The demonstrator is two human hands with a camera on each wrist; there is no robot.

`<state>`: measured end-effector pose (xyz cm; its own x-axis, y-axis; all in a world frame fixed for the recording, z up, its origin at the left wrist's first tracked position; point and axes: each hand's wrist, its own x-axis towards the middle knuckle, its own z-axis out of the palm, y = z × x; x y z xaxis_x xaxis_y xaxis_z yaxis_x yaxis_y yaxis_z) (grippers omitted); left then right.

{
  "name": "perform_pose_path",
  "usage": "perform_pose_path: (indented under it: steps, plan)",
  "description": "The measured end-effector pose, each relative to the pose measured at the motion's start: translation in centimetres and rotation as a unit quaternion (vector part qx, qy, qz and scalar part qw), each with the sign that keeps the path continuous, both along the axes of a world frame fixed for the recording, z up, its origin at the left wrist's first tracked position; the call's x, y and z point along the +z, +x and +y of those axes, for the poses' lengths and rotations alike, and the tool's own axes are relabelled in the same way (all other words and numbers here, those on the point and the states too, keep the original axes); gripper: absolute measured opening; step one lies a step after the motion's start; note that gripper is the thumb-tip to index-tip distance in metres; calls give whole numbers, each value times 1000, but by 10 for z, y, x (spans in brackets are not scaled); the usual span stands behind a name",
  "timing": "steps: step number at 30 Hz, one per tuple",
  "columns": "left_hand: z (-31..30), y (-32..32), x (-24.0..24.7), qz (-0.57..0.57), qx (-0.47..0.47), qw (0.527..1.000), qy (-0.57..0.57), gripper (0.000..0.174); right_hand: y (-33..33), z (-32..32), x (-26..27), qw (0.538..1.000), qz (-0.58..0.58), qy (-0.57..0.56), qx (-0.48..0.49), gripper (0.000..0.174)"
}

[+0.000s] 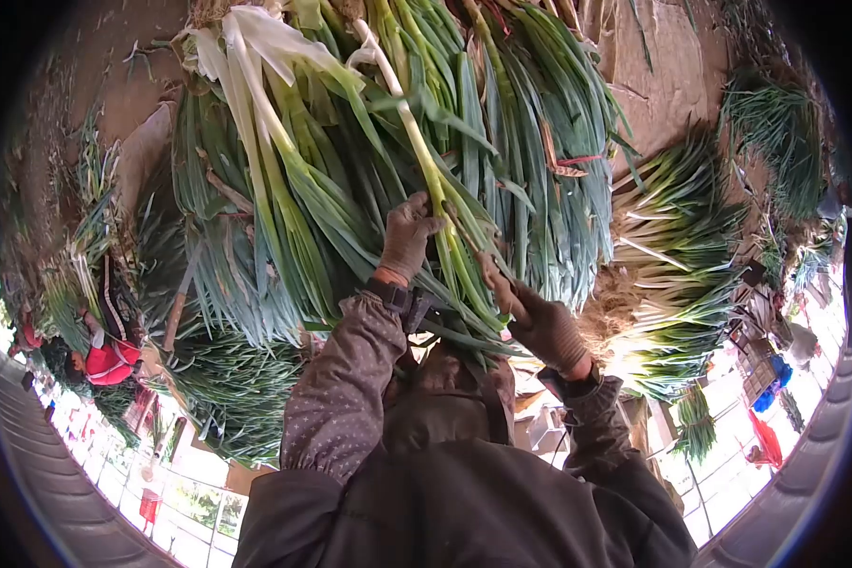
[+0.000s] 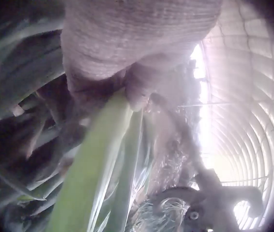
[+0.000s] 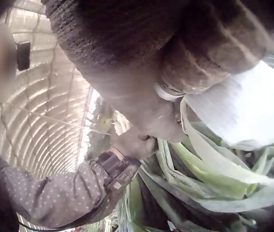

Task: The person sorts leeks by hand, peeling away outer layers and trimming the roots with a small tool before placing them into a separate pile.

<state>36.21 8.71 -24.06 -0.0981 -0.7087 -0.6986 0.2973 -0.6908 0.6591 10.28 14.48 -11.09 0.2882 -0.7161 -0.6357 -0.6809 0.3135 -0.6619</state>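
Observation:
My gloved left hand (image 1: 409, 239) pinches a long leek (image 1: 402, 104), its pale stem pointing up and its leaves hanging below. In the left wrist view, thumb and fingers of that hand (image 2: 132, 53) close on a green leaf (image 2: 91, 166). Lower right of it in the head view, my gloved right hand (image 1: 547, 333) grips a brown, withered strip (image 1: 490, 273) that slants up to the leek. The right wrist view has the right hand (image 3: 151, 58) large and near, its curled fingers beside a broad white piece (image 3: 248, 106); the left hand (image 3: 134, 144) is behind.
A thick pile of leeks (image 1: 549, 123) lies under and beyond both hands. More bundles lie to the right (image 1: 682, 256) and lower left (image 1: 237, 379). A red item (image 1: 112, 363) is at the far left. Brown sheeting (image 1: 663, 76) covers ground at the upper right.

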Motion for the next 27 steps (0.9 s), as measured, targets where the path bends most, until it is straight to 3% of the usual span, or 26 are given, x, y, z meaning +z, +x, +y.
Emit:
perform_pose_path:
  steps: [11,15,21,27]
  plan:
    - [1,-3,-6,55,63,996,1,49,0,-9,-30,999,2,-22,27,58]
    - [4,-1,-12,73,64,995,-16,51,10,-38,-23,998,24,-37,39,57]
    - [8,-1,-16,71,70,995,-18,47,24,-61,-49,993,16,-109,54,47]
    - [10,1,-11,68,94,993,-22,49,52,-99,-76,993,10,-108,41,47]
